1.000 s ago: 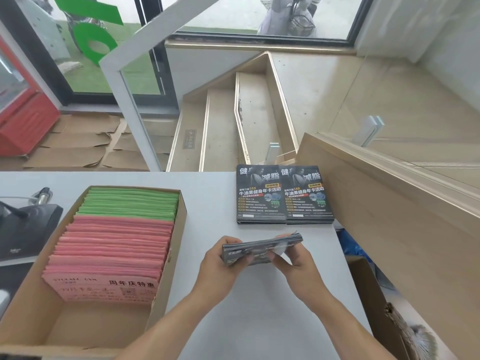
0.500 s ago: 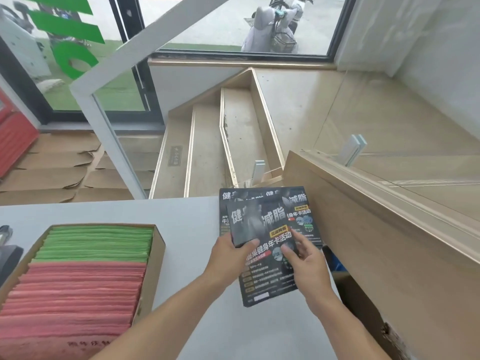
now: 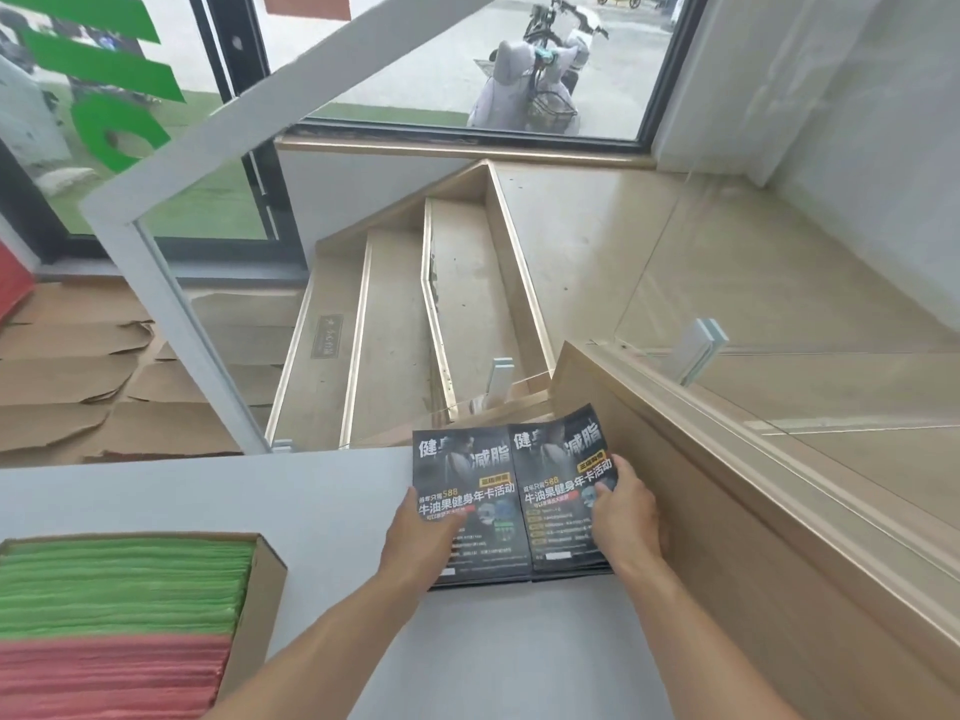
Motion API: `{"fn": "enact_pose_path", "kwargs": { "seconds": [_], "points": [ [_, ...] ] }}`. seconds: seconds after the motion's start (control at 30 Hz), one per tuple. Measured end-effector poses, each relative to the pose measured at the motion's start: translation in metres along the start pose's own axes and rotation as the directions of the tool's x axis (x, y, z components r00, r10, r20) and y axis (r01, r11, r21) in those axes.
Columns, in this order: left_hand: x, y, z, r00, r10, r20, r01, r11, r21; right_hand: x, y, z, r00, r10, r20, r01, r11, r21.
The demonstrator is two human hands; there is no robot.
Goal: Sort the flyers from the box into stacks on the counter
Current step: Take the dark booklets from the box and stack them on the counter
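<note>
Two stacks of black flyers lie side by side at the far right of the grey counter (image 3: 322, 511). My left hand (image 3: 423, 532) rests flat on the left black stack (image 3: 462, 491), fingers spread over its lower left. My right hand (image 3: 626, 517) grips the right edge of the right black stack (image 3: 561, 485), thumb on top. The top of that stack is slightly lifted at its far end. A cardboard box (image 3: 262, 589) at the lower left holds green flyers (image 3: 124, 584) behind pink flyers (image 3: 109, 678).
A wooden ledge (image 3: 727, 511) with a glass panel runs along the counter's right side, touching the right stack. Beyond the counter's far edge steps (image 3: 395, 314) drop toward a glass door. A white slanted beam (image 3: 171, 304) stands at the left.
The bundle of black flyers I held above the counter has moved forward and down onto the right stack. My left hand shifted onto the left stack. The view tilted up.
</note>
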State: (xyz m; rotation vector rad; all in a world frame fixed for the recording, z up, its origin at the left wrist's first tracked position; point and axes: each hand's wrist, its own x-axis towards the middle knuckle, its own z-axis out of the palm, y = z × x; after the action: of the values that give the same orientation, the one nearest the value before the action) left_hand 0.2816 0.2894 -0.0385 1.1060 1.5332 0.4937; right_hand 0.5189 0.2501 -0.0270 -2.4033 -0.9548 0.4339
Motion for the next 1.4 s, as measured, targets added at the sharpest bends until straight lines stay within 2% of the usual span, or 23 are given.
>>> {"fn": "enact_pose_path", "kwargs": {
  "seconds": [0.23,0.33,0.57,0.8,1.0,1.1,1.17,1.23,1.33,1.4],
  "points": [
    [0.006,-0.002,0.002,0.999,-0.012,0.037,0.011,1.000,0.029,-0.004,0.001,0.009,0.999,-0.041,0.026,0.046,0.963,-0.267],
    [0.006,-0.002,0.002,0.999,-0.005,0.050,0.003,1.000,0.025,-0.004,0.001,0.012,0.999,-0.028,0.035,0.037,0.949,-0.313],
    [0.008,0.000,-0.001,0.997,-0.018,0.078,0.018,1.000,-0.005,-0.009,0.003,0.012,0.995,-0.009,0.099,0.035,0.965,-0.259],
    [0.010,0.005,-0.004,0.994,-0.059,0.093,0.066,0.995,-0.078,-0.012,0.003,0.009,0.989,-0.027,0.144,0.038,0.997,-0.068],
    [0.013,0.009,-0.010,0.987,-0.079,0.136,0.094,0.990,-0.102,-0.003,0.007,0.006,0.973,-0.015,0.230,0.033,0.997,-0.075],
    [0.009,0.003,-0.013,0.994,-0.005,0.110,-0.004,0.996,0.084,-0.004,0.004,-0.006,0.949,-0.044,0.311,0.077,0.993,-0.095],
    [0.003,-0.004,-0.014,0.987,0.066,0.145,-0.104,0.956,0.275,-0.014,0.001,-0.015,0.890,-0.046,0.453,0.162,0.962,-0.219],
    [-0.005,-0.011,-0.014,0.971,0.110,0.211,-0.195,0.875,0.443,-0.023,-0.003,-0.018,0.842,-0.017,0.539,0.268,0.881,-0.390],
    [-0.011,-0.022,-0.010,0.961,0.203,0.187,-0.275,0.750,0.601,-0.031,0.003,-0.008,0.873,-0.053,0.485,0.347,0.765,-0.542],
    [-0.014,-0.026,-0.006,0.948,0.282,0.147,-0.311,0.723,0.617,-0.031,0.011,-0.001,0.890,-0.130,0.437,0.371,0.763,-0.529]
  ]
}}
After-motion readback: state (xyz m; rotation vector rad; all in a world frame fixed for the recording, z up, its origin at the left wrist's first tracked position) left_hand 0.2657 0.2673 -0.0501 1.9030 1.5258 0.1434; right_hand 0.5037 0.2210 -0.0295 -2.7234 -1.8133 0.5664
